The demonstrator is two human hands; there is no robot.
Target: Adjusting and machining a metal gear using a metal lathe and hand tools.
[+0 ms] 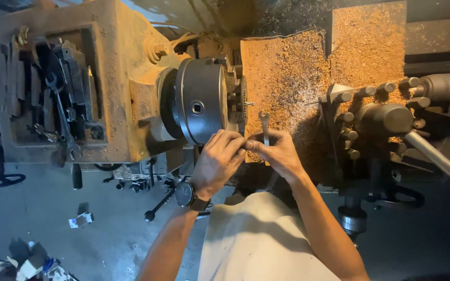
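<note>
Just right of the lathe chuck (200,106), I see my right hand (277,152) pinching a small open-end wrench (264,126), long axis upright, jaw end above the fingers; my left hand (220,158), fingers curled, touches its lower shank, equally near.

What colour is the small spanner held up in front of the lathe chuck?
The spanner is silvery grey bare metal, pinched in the right hand; the head view shows it.

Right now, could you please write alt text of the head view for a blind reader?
Two bare hands meet before a lathe chuck: the right hand holds a small spanner upright, the left hand, wearing a wristwatch, touches it. Shavings cover the bed.
</note>
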